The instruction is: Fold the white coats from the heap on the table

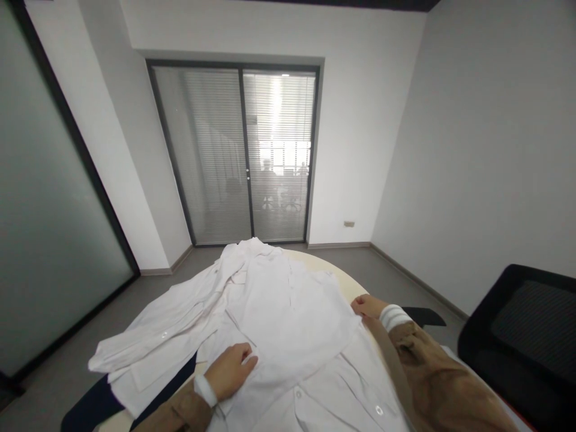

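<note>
A white button-up shirt (310, 318) lies spread over a round table, its buttons showing along the front and near a cuff. My left hand (231, 369) rests on the near left part of the shirt, its fingers curled in a pinch on the cloth. At the shirt's right edge, close to the table rim, my right hand (369, 306) has its fingers closed on the fabric. A sleeve and more white cloth (171, 318) lie in loose folds to the left and hang past the table edge.
The pale round table (346, 281) shows at its far right rim. Dark blue cloth (96, 405) lies under the white fabric at lower left. A black mesh chair (524, 336) stands at the right. Glass doors with blinds (279, 156) are beyond the table.
</note>
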Demonstrator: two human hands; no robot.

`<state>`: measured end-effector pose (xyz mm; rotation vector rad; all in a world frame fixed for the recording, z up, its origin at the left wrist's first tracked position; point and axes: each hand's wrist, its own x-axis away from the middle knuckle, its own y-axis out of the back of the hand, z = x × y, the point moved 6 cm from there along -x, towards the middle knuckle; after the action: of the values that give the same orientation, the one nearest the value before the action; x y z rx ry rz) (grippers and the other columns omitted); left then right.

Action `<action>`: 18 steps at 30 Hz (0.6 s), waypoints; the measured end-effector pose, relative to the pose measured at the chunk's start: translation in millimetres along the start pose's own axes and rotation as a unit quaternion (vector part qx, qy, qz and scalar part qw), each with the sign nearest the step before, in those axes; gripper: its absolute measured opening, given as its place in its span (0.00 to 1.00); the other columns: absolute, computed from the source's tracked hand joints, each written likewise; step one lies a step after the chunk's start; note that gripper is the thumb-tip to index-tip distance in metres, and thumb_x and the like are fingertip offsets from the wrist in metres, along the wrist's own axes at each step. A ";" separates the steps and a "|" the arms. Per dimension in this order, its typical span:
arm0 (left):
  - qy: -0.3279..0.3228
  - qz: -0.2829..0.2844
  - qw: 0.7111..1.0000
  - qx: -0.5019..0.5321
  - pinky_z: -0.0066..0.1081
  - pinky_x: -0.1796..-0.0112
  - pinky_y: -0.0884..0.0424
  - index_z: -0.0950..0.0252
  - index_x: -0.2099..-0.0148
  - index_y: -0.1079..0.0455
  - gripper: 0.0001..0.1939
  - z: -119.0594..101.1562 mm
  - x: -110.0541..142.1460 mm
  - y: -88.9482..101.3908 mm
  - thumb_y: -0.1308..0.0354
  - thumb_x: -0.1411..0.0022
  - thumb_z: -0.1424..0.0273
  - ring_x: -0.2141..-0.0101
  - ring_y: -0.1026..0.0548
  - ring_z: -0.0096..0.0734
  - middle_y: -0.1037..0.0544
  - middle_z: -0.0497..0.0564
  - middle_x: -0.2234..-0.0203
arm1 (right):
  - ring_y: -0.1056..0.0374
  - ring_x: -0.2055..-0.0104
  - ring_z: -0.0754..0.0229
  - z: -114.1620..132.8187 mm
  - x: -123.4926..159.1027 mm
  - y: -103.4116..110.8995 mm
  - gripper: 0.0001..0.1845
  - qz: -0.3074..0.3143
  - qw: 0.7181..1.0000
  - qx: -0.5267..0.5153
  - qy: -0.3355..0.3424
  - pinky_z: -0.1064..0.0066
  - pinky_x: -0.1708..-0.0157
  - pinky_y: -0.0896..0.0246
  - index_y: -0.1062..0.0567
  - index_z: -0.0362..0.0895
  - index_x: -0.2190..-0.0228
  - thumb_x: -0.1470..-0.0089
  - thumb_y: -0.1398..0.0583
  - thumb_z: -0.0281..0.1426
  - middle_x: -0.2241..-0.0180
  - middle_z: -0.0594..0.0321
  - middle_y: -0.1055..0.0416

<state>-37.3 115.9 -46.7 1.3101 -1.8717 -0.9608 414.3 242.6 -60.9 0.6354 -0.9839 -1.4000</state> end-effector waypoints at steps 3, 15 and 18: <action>0.018 -0.013 1.000 -0.021 0.31 0.66 0.41 0.63 0.71 0.38 0.10 2.4 -3.5 -0.7 0.52 0.37 0.66 0.67 0.29 0.36 0.27 0.51 0.73 | 0.30 0.74 0.60 -5.6 2.3 -6.4 0.09 -0.005 1.000 0.016 -0.025 0.73 0.74 0.41 0.24 0.42 0.83 0.55 0.39 0.31 0.81 0.60 0.27; -0.026 -0.048 0.998 -0.013 0.29 0.67 0.41 0.62 0.70 0.36 0.11 -1.5 8.9 -2.5 0.51 0.36 0.64 0.71 0.30 0.32 0.28 0.47 0.76 | 0.26 0.58 0.53 6.9 -29.2 -4.6 0.27 -0.073 0.993 0.062 -0.073 0.68 0.59 0.37 0.20 0.39 0.68 0.38 0.50 0.45 0.62 0.48 0.21; -0.050 -0.034 0.997 0.038 0.29 0.65 0.39 0.62 0.66 0.33 0.12 -7.1 16.1 0.3 0.52 0.34 0.63 0.68 0.27 0.33 0.25 0.48 0.73 | 0.27 0.57 0.53 16.8 -43.0 -9.4 0.22 -0.098 0.990 0.075 -0.070 0.65 0.56 0.35 0.22 0.38 0.64 0.37 0.47 0.43 0.59 0.48 0.23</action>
<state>-36.1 99.2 -41.1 1.4009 -1.9691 -1.0154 399.5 286.6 -68.9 0.7689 -1.1711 -1.5700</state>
